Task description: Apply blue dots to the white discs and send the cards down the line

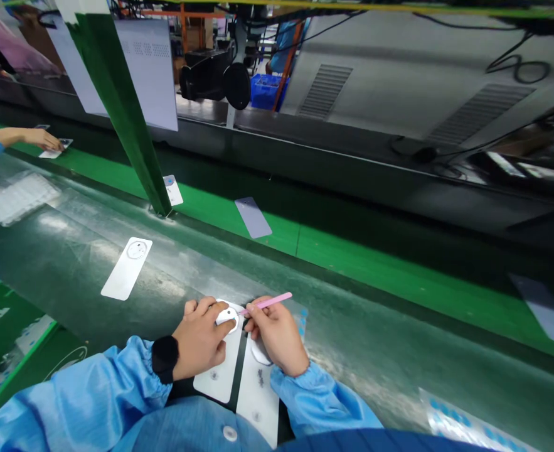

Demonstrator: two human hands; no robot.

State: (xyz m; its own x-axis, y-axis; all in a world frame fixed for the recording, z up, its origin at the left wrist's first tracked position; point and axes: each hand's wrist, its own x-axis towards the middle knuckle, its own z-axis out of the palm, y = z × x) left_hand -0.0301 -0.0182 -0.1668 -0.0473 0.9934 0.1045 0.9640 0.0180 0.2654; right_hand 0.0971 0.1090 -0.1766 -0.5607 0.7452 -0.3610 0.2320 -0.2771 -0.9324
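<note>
Head view, lower centre of the frame: the left hand [201,339] pins a small white round part [227,316] with curled fingers onto the left white card [220,370]. The right hand [277,336] pinches a pink stick [267,303], tip at the part. A right white card [258,395] lies just beside. Keep the part pressed flat and the stick angled low. Upper left, a co-worker's hand [41,138] touches another card

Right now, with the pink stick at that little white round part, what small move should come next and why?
Probably slide the pink stick a touch further under the white round part. Its tip already meets the part's edge, the left hand pins the part on the white card, and the right hand holds the stick like a pen.
</note>
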